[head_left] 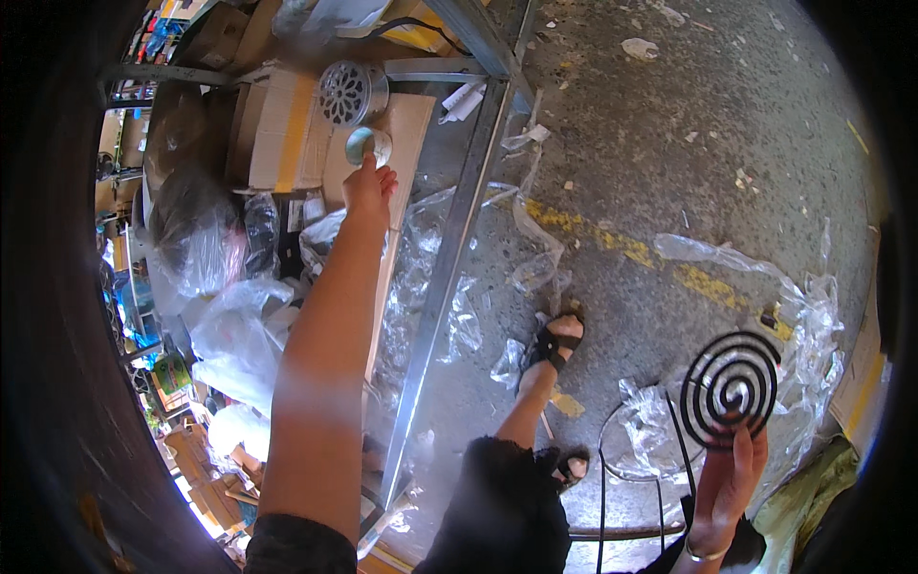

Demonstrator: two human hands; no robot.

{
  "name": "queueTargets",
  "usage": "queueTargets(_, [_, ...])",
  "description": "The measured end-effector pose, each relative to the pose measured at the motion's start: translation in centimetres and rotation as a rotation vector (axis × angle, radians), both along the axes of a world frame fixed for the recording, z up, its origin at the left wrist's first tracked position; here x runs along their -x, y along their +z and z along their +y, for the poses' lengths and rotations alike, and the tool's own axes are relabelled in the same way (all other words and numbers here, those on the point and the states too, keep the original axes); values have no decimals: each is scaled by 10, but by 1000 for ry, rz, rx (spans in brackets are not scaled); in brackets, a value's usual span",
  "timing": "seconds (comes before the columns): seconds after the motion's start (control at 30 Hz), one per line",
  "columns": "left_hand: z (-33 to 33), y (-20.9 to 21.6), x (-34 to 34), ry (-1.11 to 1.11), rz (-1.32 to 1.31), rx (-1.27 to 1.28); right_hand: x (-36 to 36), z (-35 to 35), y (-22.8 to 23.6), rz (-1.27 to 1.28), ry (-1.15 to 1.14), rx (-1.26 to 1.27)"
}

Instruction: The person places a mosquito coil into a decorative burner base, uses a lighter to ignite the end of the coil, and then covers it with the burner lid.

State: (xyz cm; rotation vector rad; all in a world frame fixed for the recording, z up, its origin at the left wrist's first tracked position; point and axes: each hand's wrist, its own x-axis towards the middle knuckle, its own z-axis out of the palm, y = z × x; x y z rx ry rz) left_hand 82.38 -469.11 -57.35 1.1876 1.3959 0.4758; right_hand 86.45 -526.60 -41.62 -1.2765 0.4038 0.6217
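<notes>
- Lower right of the frame: right hand raised palm-in, fingers pinched on the bottom edge of a black spiral coil. Held by the rim only, probably because that thin spiral looks like it'd snap if squeezed across the middle.
- Bracelet on that wrist, nothing else in the hand.
- Just behind the coil: thin wire hoop standing near crumpled clear plastic wrap, looks like torn-off packaging dumped on the ground.
- Bottom centre: sandalled foot planted on the rough concrete floor, another foot lower down, wrap scraps all around.
- Centre: grey metal frame rail running diagonally, splitting floor from the stock pile on the left.
- Left side: plastic bags heaped up, contents too blurry to tell.
- Upper left: left hand stretched far out, fingertips closed on a small round tin; gripped from below at arm's length, likely since the shelf sits that far off.
- Tin sits over flat cardboard; can't tell if resting on it or lifted.
- Just above: round perforated metal lid lying on the same cardboard.
</notes>
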Motion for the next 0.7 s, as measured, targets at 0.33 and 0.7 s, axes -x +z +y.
queueTargets(0.33, [97, -54, -85, 235, -372, 351, 14, -44, -45, -48, 210, 486])
queueTargets(0.7, [132, -88, -116, 403, -469, 114, 71, -176, -77, -1165, 2005, 1949])
